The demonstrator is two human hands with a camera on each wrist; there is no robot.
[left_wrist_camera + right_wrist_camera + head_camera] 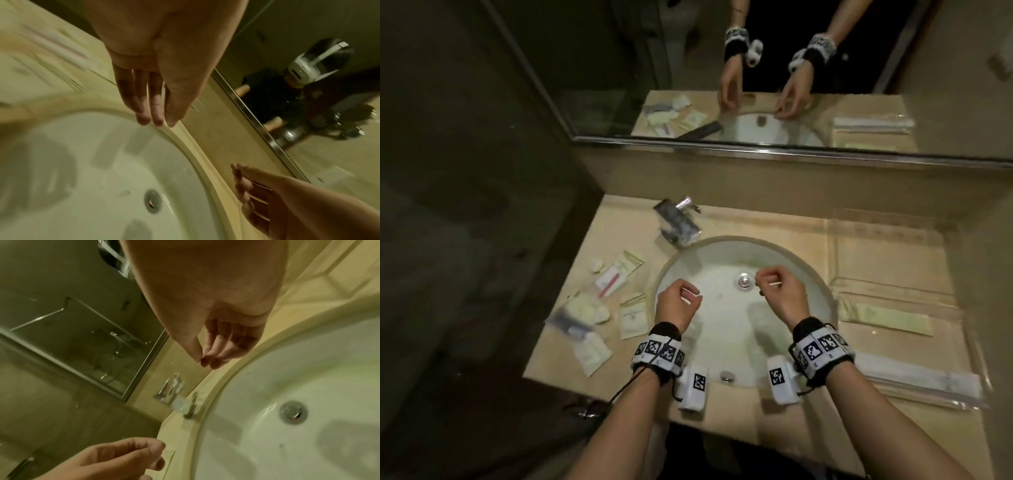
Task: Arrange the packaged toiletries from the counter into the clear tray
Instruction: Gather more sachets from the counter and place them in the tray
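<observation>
Several packaged toiletries (599,308) lie scattered on the counter left of the sink, among them a red-striped packet (611,282), pale green sachets (633,315) and a dark packet (571,323). The clear tray (834,253) sits on the right counter and holds a pale green packet (883,317) and a long clear packet (921,380). Both hands hover over the basin, loosely curled and holding nothing. My left hand (690,294) (156,113) is near the basin's left rim. My right hand (762,277) (209,360) is above the drain.
A white round sink (722,325) with a metal drain (743,281) fills the middle of the beige counter. The chrome faucet (678,222) (176,395) stands at the back left. A mirror (756,68) runs along the back wall, and a dark wall borders the counter's left side.
</observation>
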